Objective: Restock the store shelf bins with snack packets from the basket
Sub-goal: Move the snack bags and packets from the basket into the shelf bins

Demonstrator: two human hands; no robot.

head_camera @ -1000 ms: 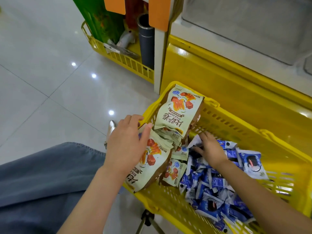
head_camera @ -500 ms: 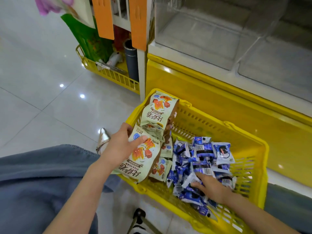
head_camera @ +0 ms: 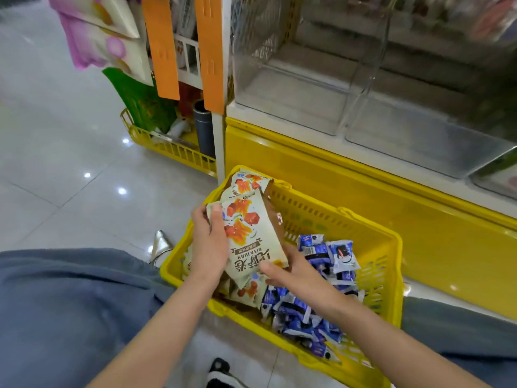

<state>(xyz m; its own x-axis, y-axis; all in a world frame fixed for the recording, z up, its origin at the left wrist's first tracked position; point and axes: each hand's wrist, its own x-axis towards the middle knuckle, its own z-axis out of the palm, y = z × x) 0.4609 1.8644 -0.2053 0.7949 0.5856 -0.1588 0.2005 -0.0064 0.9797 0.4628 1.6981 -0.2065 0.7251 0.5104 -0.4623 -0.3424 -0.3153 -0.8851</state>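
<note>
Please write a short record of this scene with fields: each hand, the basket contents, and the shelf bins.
left hand: grips the upper left edge of the cream packet
right hand: pinches the lower end of the same packet
basket: yellow; more cream packets at its left, blue packets at its right
shelf bins: clear; the near ones look empty

The left hand gripped a cream snack packet by its upper left edge, thumb on the front, while the right hand pinched its lower corner. It was over the yellow basket, where small blue packets lay heaped. Clear shelf bins stood behind.
</note>
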